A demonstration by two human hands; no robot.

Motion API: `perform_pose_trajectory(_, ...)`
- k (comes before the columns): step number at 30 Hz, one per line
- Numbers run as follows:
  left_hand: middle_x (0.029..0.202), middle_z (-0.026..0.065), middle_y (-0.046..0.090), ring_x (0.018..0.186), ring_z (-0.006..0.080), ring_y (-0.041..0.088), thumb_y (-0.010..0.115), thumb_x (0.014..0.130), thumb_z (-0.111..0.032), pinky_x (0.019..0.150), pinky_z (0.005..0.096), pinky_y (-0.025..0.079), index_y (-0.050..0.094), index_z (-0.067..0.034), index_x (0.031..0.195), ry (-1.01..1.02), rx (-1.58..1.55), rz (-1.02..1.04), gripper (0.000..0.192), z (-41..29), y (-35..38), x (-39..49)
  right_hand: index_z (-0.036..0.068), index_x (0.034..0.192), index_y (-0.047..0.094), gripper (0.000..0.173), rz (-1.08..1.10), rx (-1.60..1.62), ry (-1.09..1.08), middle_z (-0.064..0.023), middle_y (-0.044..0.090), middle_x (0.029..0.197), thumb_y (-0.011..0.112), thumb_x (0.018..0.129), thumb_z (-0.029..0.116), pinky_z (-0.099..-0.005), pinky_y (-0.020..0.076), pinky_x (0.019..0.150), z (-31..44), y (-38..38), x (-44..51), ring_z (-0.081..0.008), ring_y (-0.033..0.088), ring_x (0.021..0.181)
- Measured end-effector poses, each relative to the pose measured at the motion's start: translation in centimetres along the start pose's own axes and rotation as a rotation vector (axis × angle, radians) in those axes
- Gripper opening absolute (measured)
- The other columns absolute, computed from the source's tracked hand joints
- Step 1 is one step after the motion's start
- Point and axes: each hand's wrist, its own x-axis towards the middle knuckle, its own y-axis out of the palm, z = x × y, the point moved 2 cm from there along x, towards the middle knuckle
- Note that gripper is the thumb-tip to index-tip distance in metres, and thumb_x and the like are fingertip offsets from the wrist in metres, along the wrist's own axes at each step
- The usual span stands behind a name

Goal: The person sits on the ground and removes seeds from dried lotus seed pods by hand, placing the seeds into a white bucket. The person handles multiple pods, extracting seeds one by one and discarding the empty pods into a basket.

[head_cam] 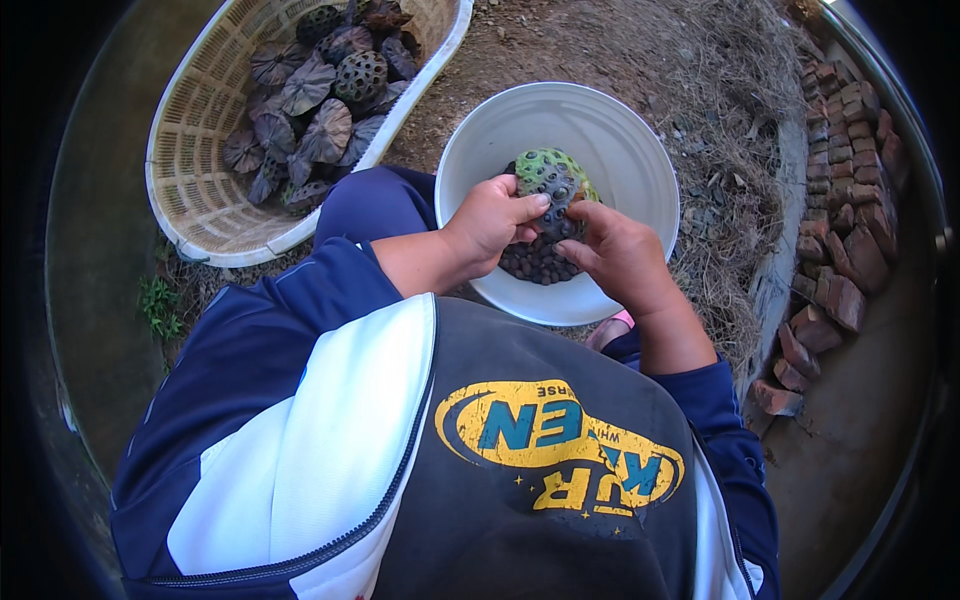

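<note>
My left hand (491,214) grips a lotus seed pod (551,176), part green and part dark, by its left side, with the thumb on its pitted face. At the pod's lower right is my right hand (619,255), its thumb and forefinger spread a little apart at the edge; whether they pinch the pod or a seed is hard to tell. Both hands are over a white plastic bucket (637,150). Dark lotus seeds (544,262) lie in the bucket below the pod, partly hidden by the hands.
A pale plastic basket (187,165) holding many dried lotus pods (326,131) stands at the upper left, beside my knee. Dry grass (720,210) covers ground right of the bucket. Farther right, red bricks (844,195) are stacked along a concrete edge (780,225). A green weed (159,307) grows below the basket.
</note>
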Motion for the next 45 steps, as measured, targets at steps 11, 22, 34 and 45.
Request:
perform_pose_trajectory(11,0.090,0.0008,0.060,0.074,0.0067,0.054,0.055,0.092,-0.015,0.065,0.0198,0.045,0.056,-0.007,0.103,-0.046,-0.033,0.065,0.013,0.7,-0.1,0.2,0.001,0.094,0.063,0.017,0.136,0.611,0.287,-0.0026,0.061,0.067,0.066,0.084,0.014,-0.0258,0.0458,0.053,-1.6,0.6,0.4,-0.0096,0.056,0.059)
perform_pose_trajectory(22,0.089,0.0014,0.060,0.074,0.0084,0.054,0.054,0.092,-0.014,0.065,0.0216,0.046,0.055,-0.006,0.103,0.100,-0.070,-0.104,0.013,-0.1,0.0,0.2,-0.001,0.099,0.062,0.019,0.176,0.714,0.153,0.0006,0.061,0.077,0.065,0.085,0.012,-0.0211,0.0434,0.052,-2.0,0.5,0.1,-0.0046,0.052,0.060)
perform_pose_trajectory(34,0.095,0.0037,0.062,0.080,0.0079,0.057,0.060,0.087,-0.007,0.067,0.0219,0.048,0.057,-0.001,0.109,0.170,0.151,0.037,0.024,0.1,0.1,0.0,-0.001,0.089,0.065,0.014,-0.120,0.474,0.256,0.0008,0.058,0.065,0.066,0.086,0.013,-0.0203,0.0391,0.044,-1.8,2.7,0.5,-0.0047,0.047,0.050)
perform_pose_trajectory(45,0.096,0.0033,0.063,0.079,0.0077,0.057,0.059,0.089,-0.010,0.067,0.0223,0.047,0.055,-0.002,0.108,0.151,0.120,0.027,0.022,0.0,0.3,0.1,-0.001,0.090,0.063,0.014,-0.012,0.717,0.401,-0.0012,0.058,0.065,0.062,0.087,0.012,-0.0224,0.0425,0.046,-1.6,1.6,0.5,-0.0072,0.052,0.052)
